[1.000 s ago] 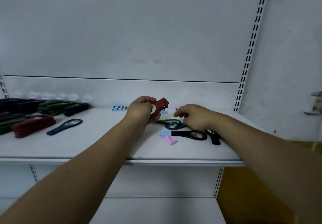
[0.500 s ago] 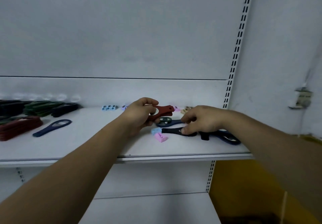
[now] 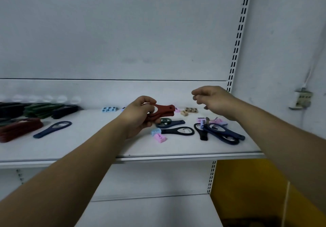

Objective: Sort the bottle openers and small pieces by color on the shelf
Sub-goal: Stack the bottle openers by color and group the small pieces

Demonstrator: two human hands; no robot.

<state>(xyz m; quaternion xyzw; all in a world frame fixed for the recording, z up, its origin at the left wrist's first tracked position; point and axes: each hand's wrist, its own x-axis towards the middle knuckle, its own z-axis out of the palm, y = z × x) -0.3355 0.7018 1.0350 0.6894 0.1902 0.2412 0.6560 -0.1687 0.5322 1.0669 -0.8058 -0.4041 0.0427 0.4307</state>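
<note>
On the shelf (image 3: 88,149), stacks of openers (image 3: 23,128) at nine o'clock, a lone opener (image 3: 53,129) just beside them toward three; loose openers (image 3: 220,133) overlapping at three o'clock; row of small pieces (image 3: 109,109) behind, at twelve.

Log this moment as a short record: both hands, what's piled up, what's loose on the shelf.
left hand: grips red bottle openers above the shelf
right hand: raised, fingers loosely curled, nothing visible in it
piled at left: red stack, green stack
loose: blue opener, black opener, pink piece, tan pieces
</note>
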